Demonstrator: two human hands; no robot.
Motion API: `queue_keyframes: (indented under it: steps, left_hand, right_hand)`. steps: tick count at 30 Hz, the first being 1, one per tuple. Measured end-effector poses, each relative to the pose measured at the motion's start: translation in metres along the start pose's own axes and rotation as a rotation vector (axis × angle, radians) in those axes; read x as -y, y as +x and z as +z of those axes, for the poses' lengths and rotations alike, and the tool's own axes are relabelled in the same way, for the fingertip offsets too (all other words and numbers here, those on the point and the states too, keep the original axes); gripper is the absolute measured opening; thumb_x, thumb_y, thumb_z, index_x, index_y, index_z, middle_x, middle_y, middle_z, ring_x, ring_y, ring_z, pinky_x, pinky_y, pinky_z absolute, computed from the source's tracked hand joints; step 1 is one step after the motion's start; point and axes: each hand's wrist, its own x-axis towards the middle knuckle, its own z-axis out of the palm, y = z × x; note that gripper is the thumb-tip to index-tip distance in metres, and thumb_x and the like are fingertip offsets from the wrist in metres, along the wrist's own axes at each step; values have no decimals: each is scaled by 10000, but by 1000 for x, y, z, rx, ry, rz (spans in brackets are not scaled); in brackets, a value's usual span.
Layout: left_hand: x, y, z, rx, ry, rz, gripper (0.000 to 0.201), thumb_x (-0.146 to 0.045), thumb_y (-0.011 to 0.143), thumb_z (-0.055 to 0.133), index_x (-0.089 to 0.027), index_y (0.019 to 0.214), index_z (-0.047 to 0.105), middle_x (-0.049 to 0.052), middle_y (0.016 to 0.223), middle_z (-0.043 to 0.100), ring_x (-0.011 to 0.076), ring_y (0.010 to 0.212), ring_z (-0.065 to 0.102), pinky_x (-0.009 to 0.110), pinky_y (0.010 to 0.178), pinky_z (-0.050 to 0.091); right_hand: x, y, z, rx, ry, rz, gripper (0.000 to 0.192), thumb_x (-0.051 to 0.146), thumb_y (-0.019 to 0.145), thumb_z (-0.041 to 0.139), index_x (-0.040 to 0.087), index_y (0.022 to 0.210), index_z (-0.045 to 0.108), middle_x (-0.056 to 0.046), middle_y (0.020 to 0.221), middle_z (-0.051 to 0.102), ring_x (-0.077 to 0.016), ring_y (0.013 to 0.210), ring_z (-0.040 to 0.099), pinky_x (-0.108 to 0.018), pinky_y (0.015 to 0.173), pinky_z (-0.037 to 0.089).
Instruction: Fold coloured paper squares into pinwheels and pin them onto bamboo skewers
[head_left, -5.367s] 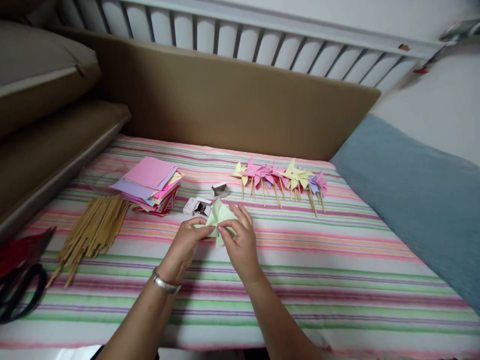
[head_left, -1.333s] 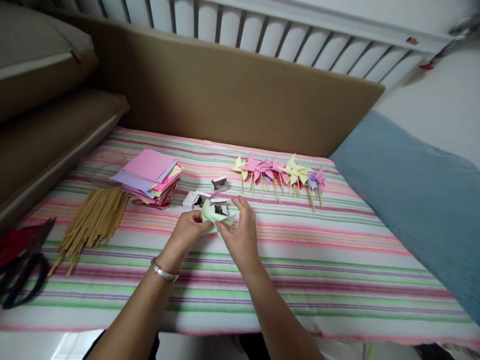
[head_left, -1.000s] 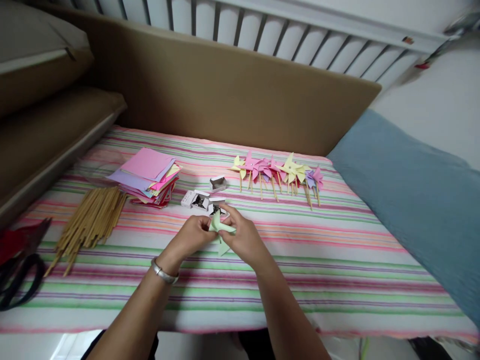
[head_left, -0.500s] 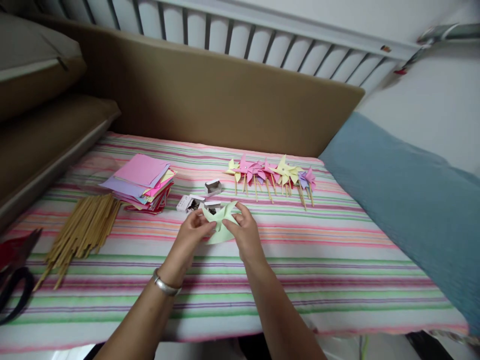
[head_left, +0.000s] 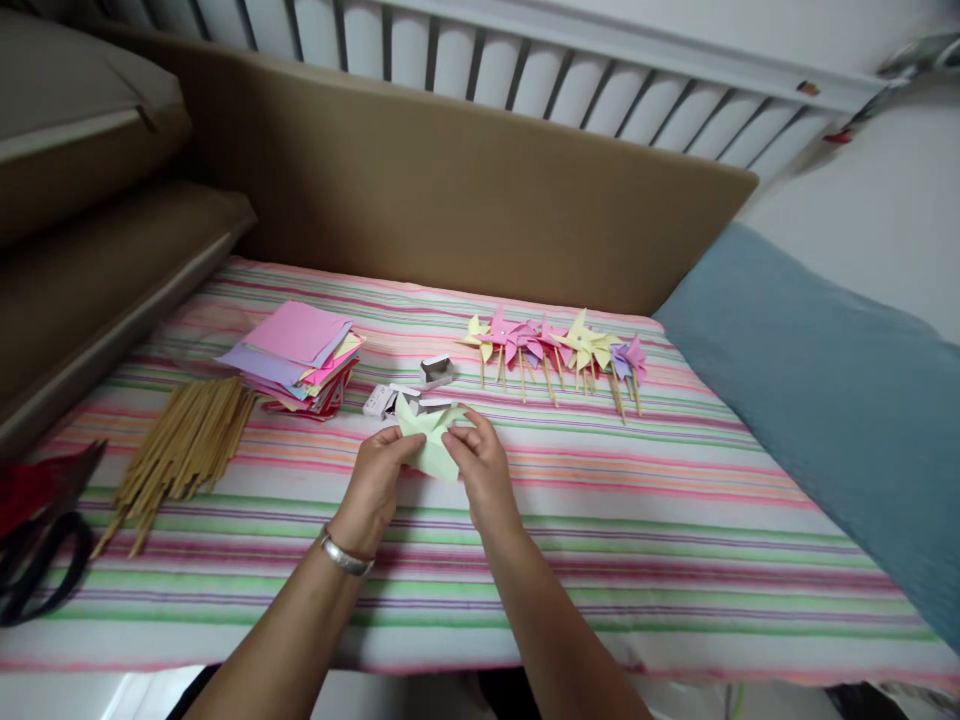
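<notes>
A pale green paper pinwheel (head_left: 435, 458), its cut corners partly folded inward, is held up between both hands over the striped cloth. My left hand (head_left: 381, 470) pinches its left side with thumb and fingers; a silver bangle circles that wrist. On the other side, my right hand (head_left: 480, 462) grips the paper near its middle and right corner, fingers curled behind it. Just beyond the paper lie small white boxes (head_left: 381, 400), one of them partly hidden by it, and an opened small box (head_left: 436, 371).
Finished paper pinwheels on sticks (head_left: 585, 345) lie at the back right. A stack of coloured paper squares (head_left: 296, 335) and a pile of wooden sticks (head_left: 184, 440) are to the left, with black-handled scissors (head_left: 71, 560) at the far left. A brown padded board (head_left: 450, 190) stands behind.
The green paper has turned and tilted between my hands, and a pointed corner now stands up at its left. Both hands still hold it. The camera view has shifted slightly.
</notes>
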Motion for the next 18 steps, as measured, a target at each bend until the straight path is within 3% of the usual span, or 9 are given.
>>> queue_keyframes:
  steps: [3, 5, 7, 12, 18]
  left_hand:
    - [-14, 4, -8, -94, -6, 10, 239, -228, 478, 754, -108, 667, 670, 25, 583, 665, 127, 513, 562, 233, 496, 407]
    - [-22, 6, -14, -133, -22, 17, 249, -222, 462, 752, -118, 667, 656, 15, 582, 659, 133, 523, 567, 235, 488, 411]
    - [-27, 6, -17, -160, -30, 18, 252, -214, 455, 749, -128, 668, 645, 0, 570, 651, 131, 517, 566, 234, 479, 417]
    - [-30, 6, -19, -172, -34, -11, 243, -204, 461, 744, -139, 661, 624, -14, 546, 641, 115, 472, 555, 212, 435, 393]
    - [-27, 9, -20, -149, -22, 4, 260, -207, 459, 749, -124, 674, 630, -8, 552, 645, 111, 462, 547, 213, 440, 390]
  right_hand:
    - [2, -5, -6, -16, -336, -328, 377, 232, 779, 569, 223, 1154, 528, -69, 1045, 621, -194, 924, 598, -376, 839, 474]
    - [3, -9, -7, 47, -534, -578, 322, 177, 790, 541, 236, 1105, 570, -79, 1185, 563, -214, 1095, 522, -411, 954, 406]
    - [2, -14, -4, 149, -688, -725, 318, 140, 779, 530, 230, 1080, 584, -84, 1308, 475, -240, 1232, 407, -446, 1026, 333]
    - [-7, -18, 3, 275, -902, -761, 355, 122, 749, 547, 190, 1097, 555, -101, 1475, 230, -284, 1364, 183, -499, 1072, 256]
    - [-12, -13, 1, 211, -897, -818, 161, 118, 812, 503, 190, 910, 609, -94, 1442, 312, -261, 1349, 234, -477, 1063, 284]
